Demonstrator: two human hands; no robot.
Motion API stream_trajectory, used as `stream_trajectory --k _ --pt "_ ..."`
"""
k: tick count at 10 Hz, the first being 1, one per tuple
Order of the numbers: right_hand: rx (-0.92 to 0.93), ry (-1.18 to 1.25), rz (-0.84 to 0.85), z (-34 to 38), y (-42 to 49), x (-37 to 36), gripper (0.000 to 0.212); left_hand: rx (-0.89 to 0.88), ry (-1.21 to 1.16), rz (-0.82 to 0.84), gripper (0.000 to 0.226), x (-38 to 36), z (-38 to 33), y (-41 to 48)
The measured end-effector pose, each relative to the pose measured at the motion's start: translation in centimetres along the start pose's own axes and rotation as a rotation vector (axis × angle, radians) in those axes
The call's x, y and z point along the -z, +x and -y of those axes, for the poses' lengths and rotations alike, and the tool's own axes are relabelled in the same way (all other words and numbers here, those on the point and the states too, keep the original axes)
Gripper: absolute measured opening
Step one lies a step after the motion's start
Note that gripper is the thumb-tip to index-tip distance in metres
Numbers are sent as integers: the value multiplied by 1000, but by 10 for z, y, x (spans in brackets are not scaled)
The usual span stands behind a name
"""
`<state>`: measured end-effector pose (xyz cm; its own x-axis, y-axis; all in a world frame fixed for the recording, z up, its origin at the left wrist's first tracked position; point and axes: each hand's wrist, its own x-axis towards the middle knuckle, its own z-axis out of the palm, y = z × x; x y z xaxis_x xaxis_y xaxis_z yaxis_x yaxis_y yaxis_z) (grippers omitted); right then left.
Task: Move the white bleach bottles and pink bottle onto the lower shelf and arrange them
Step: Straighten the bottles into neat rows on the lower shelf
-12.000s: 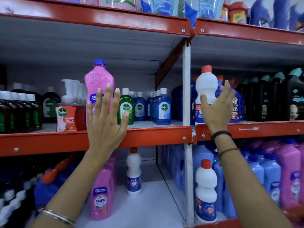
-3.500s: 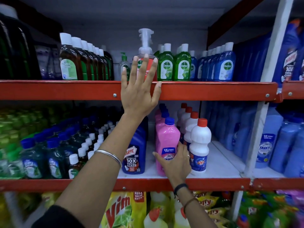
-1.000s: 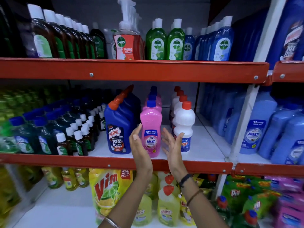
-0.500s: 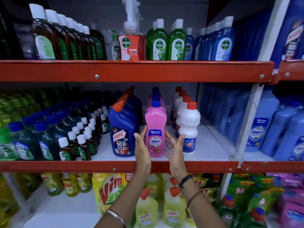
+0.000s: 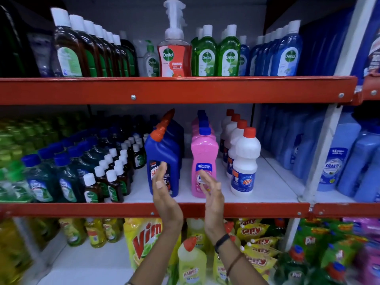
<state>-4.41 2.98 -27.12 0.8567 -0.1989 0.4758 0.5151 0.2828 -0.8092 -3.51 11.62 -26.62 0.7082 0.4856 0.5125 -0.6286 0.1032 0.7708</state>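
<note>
A shop: red shelves (image 5: pixel 176 90) stocked with cleaning bottles (image 5: pixel 228 52) (many duplicates).

Light is even and fairly bright, falling from above and in front. The white shelf floor (image 5: pixel 273 188) at centre shows soft shadows behind the bottles. The shelf recesses toward 9 o'clock and 12 o'clock go dim. Centre labels read fairly sharply; bottles at 9, 3 and 4 o'clock smear into blur. The red shelf rails (image 5: pixel 185 90) bow slightly, and the white upright (image 5: pixel 320 161) leans from wide-angle distortion.

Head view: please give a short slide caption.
Both open hands hover before the pink bottle, beside the white bleach bottles.
</note>
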Motion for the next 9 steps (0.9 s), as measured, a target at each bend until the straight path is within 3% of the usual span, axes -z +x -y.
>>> stream_trajectory --k 1,3,6,7,8,9 --pt "-109 1 127 -1 3 -25 82 48 51 -43 62 22 -4 31" --pt "-286 73 111 -8 15 -53 106 223 44 125 48 40 -3 56" --pt "-338 100 49 -7 18 -55 78 267 73 196 62 48 -3 59" --pt "-335 99 34 -6 17 -55 84 246 75 188 63 48 -5 57" --pt "-348 91 18 -2 18 -56 80 251 83 194 51 47 -8 58" --pt "-318 106 -3 -2 15 -51 69 181 127 170 54 46 -11 54"
